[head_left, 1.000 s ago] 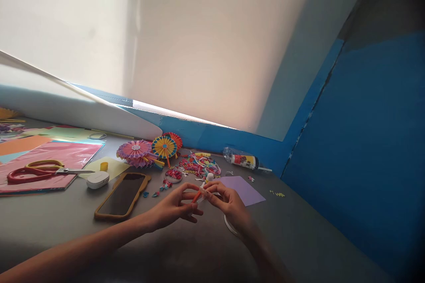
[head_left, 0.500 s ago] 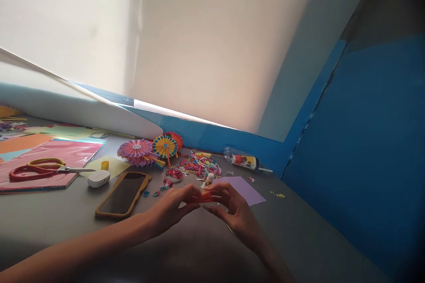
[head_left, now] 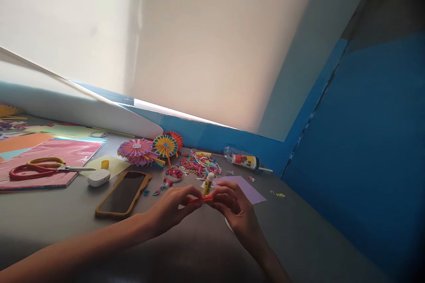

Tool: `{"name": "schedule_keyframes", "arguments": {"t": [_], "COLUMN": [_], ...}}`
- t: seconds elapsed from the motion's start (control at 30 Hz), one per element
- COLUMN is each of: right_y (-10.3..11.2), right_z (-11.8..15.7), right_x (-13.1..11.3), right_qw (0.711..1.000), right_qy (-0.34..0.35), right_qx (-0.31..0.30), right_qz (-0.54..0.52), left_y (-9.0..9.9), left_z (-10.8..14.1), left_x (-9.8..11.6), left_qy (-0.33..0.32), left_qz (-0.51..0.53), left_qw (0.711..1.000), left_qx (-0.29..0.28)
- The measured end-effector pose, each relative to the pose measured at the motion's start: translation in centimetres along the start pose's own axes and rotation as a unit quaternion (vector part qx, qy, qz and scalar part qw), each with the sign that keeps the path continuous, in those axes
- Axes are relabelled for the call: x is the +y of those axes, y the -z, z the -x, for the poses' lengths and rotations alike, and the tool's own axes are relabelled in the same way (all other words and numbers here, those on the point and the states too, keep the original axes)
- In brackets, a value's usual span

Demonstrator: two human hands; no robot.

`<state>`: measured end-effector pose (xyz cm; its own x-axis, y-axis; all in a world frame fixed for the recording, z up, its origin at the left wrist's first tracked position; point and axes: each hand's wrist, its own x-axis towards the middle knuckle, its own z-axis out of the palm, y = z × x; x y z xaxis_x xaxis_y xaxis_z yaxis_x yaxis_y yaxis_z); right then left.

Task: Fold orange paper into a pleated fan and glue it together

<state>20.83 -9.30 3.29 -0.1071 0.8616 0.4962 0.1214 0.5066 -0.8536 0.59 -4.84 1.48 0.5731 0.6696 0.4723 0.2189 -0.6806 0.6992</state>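
A small folded strip of orange-red paper (head_left: 207,198) is pinched between my two hands above the grey table. My left hand (head_left: 179,203) grips its left end between thumb and fingers. On the other end, my right hand (head_left: 234,205) closes with thumb and curled fingers. Just behind the paper stands a yellow glue stick (head_left: 208,183) with a white end. A sheet of purple paper (head_left: 244,189) lies flat behind my right hand, which covers part of it. Under that hand, the pale curved edge of some object shows; the rest is hidden.
To the left lie a phone (head_left: 122,195), a white case (head_left: 98,177) and scissors (head_left: 43,169) on packed pink paper (head_left: 76,154). Pleated paper rosettes (head_left: 136,150), a heap of paper scraps (head_left: 201,164) and a glue bottle (head_left: 244,160) line the back near the blue wall (head_left: 348,150).
My right fingers have closed down on the orange-red paper, which now looks flatter and narrower. More of the glue stick behind it shows. My left hand has barely moved.
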Motion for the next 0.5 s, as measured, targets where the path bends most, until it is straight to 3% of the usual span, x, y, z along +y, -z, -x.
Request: {"name": "schedule_keyframes", "arguments": {"t": [0.17, 0.37, 0.5], "right_y": [0.0, 0.6, 0.7], "right_z": [-0.2, -1.1, -1.6], "right_x": [0.1, -0.2, 0.2], "right_qw": [0.999, 0.998, 0.996], "right_qy": [-0.010, 0.006, -0.054], "right_qx": [-0.026, -0.008, -0.067], "right_qz": [0.023, 0.058, 0.037], "left_y": [-0.4, -0.4, -0.4], "left_z": [-0.1, 0.0, -0.2], "left_x": [0.1, 0.4, 0.0], "left_qy": [0.048, 0.140, 0.174], "left_qz": [0.218, 0.311, 0.335], "left_qw": [0.974, 0.940, 0.925], "left_qx": [-0.029, -0.031, -0.034]}}
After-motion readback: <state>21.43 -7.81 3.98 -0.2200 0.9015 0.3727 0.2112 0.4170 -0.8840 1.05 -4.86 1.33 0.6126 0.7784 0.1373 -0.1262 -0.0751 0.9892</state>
